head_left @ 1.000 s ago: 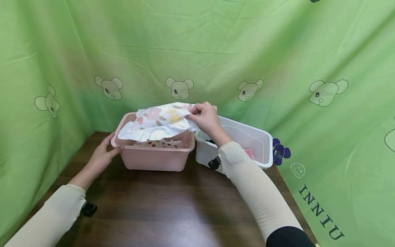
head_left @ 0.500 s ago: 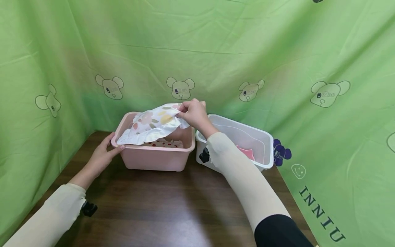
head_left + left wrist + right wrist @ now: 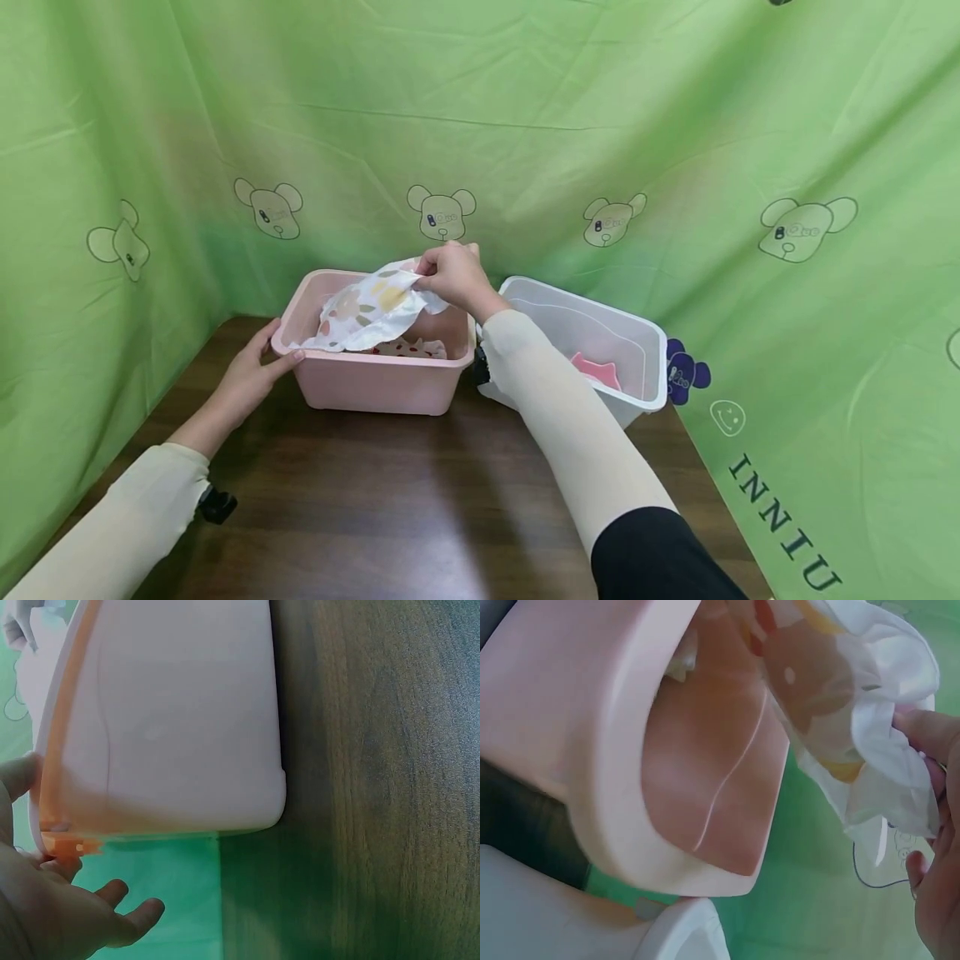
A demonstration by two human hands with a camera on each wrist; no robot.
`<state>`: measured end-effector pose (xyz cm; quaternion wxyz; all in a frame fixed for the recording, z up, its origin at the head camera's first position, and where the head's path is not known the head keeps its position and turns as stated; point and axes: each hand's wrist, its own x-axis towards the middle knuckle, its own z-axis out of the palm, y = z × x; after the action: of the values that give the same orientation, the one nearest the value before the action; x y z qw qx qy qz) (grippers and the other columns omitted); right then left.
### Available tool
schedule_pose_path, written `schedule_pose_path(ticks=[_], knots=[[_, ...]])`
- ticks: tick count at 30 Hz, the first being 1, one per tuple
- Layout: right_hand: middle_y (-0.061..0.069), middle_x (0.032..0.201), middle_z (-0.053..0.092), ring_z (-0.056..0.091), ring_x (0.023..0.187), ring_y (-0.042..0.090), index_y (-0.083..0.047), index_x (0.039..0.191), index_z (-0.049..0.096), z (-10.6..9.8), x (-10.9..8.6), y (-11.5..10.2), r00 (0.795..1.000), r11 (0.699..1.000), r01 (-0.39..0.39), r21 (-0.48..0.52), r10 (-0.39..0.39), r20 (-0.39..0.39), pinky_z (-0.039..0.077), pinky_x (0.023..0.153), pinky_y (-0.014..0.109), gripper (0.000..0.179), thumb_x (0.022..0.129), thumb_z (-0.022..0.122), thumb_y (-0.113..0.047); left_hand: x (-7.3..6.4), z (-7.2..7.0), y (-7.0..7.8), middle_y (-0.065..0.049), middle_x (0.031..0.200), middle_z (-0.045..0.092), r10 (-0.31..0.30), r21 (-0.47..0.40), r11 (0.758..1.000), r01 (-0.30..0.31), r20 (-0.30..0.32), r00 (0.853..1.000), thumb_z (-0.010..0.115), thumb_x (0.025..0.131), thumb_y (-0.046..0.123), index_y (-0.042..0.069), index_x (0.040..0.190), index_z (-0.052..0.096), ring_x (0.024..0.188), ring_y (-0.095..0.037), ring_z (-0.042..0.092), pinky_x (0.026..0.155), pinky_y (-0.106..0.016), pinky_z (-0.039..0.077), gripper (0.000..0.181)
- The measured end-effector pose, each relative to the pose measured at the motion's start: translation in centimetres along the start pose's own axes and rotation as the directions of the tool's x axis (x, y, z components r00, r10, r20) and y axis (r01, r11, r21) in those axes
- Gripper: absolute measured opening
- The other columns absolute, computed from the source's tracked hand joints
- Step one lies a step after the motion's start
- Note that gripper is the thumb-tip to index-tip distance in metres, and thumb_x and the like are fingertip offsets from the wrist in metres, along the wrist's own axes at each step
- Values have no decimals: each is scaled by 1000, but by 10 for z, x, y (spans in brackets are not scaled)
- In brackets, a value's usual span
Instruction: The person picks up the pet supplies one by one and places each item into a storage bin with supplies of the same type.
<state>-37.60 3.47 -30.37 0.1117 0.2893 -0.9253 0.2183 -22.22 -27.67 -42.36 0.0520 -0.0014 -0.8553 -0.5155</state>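
My right hand (image 3: 457,277) pinches one end of a white cloth (image 3: 375,304) with a ruffled edge and a flower print. The cloth slants down into a pink plastic bin (image 3: 378,387), its lower end at the bin's front left. In the right wrist view, thumb and fingers hold the bunched cloth (image 3: 885,727) above the bin's rim (image 3: 622,855). My left hand (image 3: 247,379) grips the bin's left front corner, thumb over the rim, as the left wrist view also shows. Inside the bin lies a cream fabric with red spots (image 3: 408,348), partly hidden.
A white bin (image 3: 633,408) with a pink star-shaped piece (image 3: 597,371) inside stands close on the right, partly behind my right arm. Both bins rest on a dark wooden table (image 3: 375,492). Green curtain (image 3: 525,150) hangs at the back and sides.
My right hand has moved left over the pink bin, bringing the cloth with it. The cloth has sunk lower into the bin and bunched up. The left hand stays at the corner.
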Motion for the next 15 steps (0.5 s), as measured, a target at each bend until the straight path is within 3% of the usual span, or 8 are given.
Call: schedule_pose_path(ticks=[9, 15], knots=[[-15, 74, 69, 48, 88, 13, -25, 77, 74, 7, 11, -14, 978, 988, 144, -55, -134, 160, 24, 97, 41, 14, 82, 86, -29, -2, 0, -4, -27, 157, 40, 35, -14, 999, -36, -29, 999, 65, 100, 39, 11, 165, 17, 146, -42, 33, 112, -65, 30, 86], [-15, 75, 69, 50, 89, 13, -24, 76, 74, 11, 16, -26, 972, 983, 172, -58, -160, 172, 24, 96, 40, 14, 82, 86, -27, -2, -1, -5, -27, 158, 40, 34, -27, 999, -35, -29, 999, 66, 100, 39, 12, 165, 17, 146, -42, 33, 112, -65, 30, 86]])
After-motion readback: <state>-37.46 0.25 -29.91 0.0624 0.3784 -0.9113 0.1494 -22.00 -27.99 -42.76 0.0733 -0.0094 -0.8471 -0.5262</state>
